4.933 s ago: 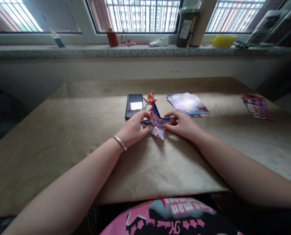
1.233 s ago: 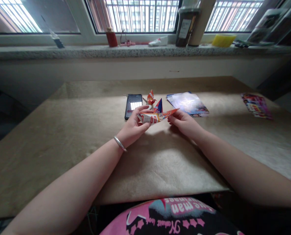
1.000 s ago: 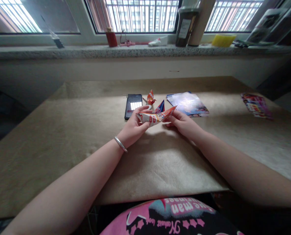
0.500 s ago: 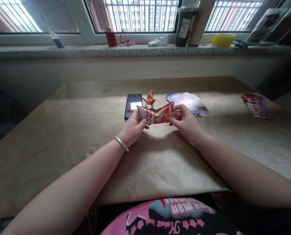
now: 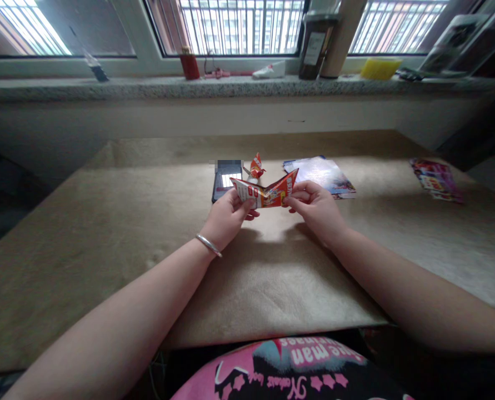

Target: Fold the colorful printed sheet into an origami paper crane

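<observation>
Red and white paper (image 5: 274, 198), folded to two peaks with a dip between, is pinched between our left hand (image 5: 225, 220) and right hand (image 5: 319, 212), and its thin folds are where we see the risk. If we pull the ends apart too hard, the dip could tear or the creases spring loose, since the strain would meet there; if we squeeze unevenly, one side could buckle and the peaks go out of line. A slack thumb could let an end slip. Swinging our knuckles forward could also knock the small orange piece (image 5: 256, 168), which stands just beyond the paper at eleven o'clock, near the phone (image 5: 219, 181) at ten. As for the grip, our left thumb presses the near face at eight o'clock, fingers behind and under; our right thumb presses at four, and how far those fingers reach behind is hidden. Both pinches are drawn in to about the paper's own thickness. The paper bridges the gap between our hands, peaks pointing to ten and two, and seems clear of the table (image 5: 268, 294), judging by the shadows (image 5: 249, 236) below. The sheets (image 5: 322, 173) lie just beyond our right fingers at two; the cards (image 5: 436, 181), at three, lie well apart.
</observation>
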`<state>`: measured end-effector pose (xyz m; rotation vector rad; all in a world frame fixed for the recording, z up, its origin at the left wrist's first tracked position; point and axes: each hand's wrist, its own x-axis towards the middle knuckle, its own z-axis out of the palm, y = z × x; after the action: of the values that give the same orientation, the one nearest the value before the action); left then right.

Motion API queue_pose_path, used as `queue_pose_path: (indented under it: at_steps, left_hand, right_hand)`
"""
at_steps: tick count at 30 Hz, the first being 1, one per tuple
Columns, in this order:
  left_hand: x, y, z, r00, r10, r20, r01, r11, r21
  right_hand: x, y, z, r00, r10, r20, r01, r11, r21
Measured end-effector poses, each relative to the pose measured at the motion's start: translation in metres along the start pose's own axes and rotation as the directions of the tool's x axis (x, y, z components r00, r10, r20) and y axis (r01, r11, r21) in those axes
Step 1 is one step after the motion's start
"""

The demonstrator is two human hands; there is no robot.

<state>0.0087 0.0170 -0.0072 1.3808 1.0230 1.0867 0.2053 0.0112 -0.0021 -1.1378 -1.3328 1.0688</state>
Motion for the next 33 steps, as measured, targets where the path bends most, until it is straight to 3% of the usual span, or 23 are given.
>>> queue_pose_path:
  at_steps: [7, 15, 19, 33]
  left_hand:
    - [-0.003, 0.003, -0.002, 0.995, 0.101, -0.001, -0.100, 0.985, 0.143]
    - [-0.005, 0.006, -0.002, 0.984, 0.178, 0.029, -0.180, 0.959, 0.220]
    - [-0.007, 0.008, 0.001, 0.976, 0.212, 0.058, -0.218, 0.964, 0.152]
    - [-0.009, 0.006, 0.011, 0.984, 0.148, 0.097, -0.144, 0.989, -0.044]
  right_hand:
    - [-0.002, -0.001, 0.001, 1.000, 0.000, 0.031, 0.000, 1.000, 0.001]
    - [-0.004, 0.004, 0.002, 0.995, -0.087, 0.043, 0.089, 0.994, -0.070]
    - [-0.006, 0.001, 0.004, 0.996, -0.071, 0.060, 0.074, 0.996, -0.042]
    - [-0.010, -0.004, 0.015, 0.992, 0.014, 0.128, -0.032, 0.989, 0.146]
